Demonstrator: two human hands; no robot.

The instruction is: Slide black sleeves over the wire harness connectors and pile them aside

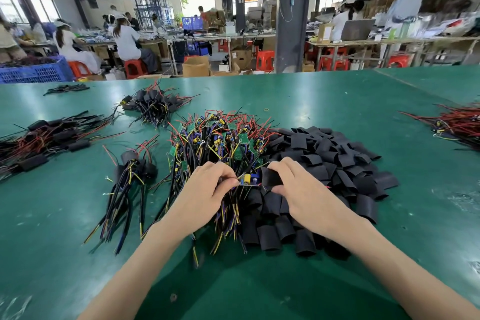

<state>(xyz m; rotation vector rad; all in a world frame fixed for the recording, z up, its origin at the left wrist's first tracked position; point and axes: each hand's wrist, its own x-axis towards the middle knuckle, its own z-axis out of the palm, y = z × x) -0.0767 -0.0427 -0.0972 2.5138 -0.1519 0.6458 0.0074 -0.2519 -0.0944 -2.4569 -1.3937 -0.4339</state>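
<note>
Head cam view over a green counter (324,96). The left grip (207,186) has its fingers curled in, pinching the wires right at the edge of a little circuit board (250,180) with a yellow part and a blue part on it. The right grip (298,187) is pinching a black sleeve (270,176), whose open end is right up against the other side of that board. Can't tell whether the board's tip is inside the sleeve or just touching it.

Both are held just above the counter, over the seam between two heaps: the tangle of bare harnesses (220,143) (green boards, red, black, yellow and purple wires) and, touching it on the right, the big heap of loose sleeves (337,163).

Just left of the tangle sits a small pile of sleeved harnesses (135,167). There's another sleeved bunch (155,104) further back, and a bigger sleeved pile (39,143) out at the left edge. Well apart on the far right is a red-wired heap (454,125). A rubber band (266,109) lies behind the tangle.
</note>
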